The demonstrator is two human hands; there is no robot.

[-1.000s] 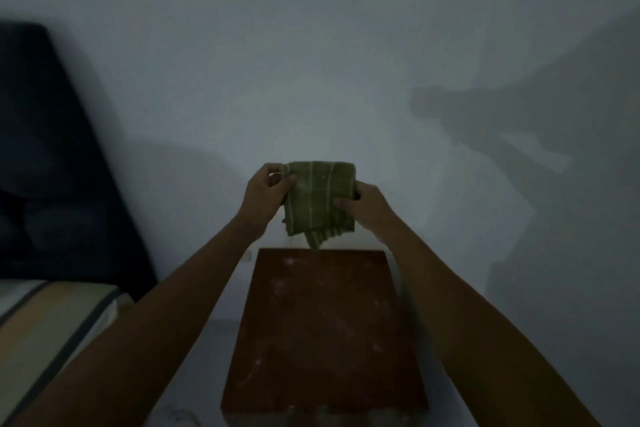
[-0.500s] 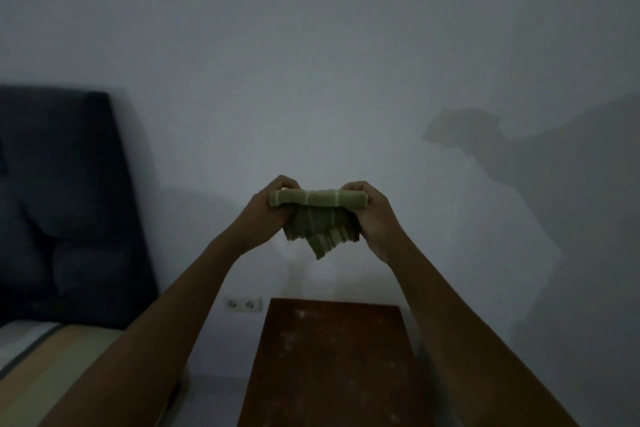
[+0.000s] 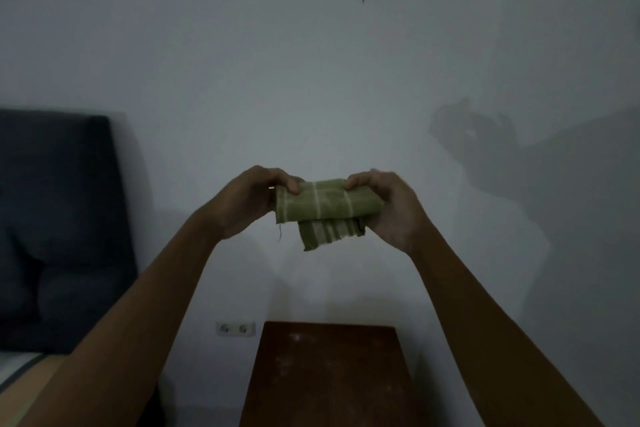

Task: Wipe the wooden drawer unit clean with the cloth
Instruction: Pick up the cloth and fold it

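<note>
While both forearms reach up from the bottom edge, the wooden drawer unit [image 3: 329, 374] sits low centre, its reddish-brown top dusty with pale specks, well below the hands. Bed corner [image 3: 24, 371] with striped cover at bottom left. Left hand [image 3: 247, 199] pinches the left end of the folded green cloth [image 3: 325, 208]; right hand [image 3: 388, 208] grips the right end, fingers curled over it. Cloth held in mid-air, pale stripes, one loose flap hanging under the fold. Behind: dark padded headboard [image 3: 62, 229] at left, double wall socket [image 3: 235, 328] just left of the unit, grey wall [image 3: 311, 62] with hand shadows at right.
</note>
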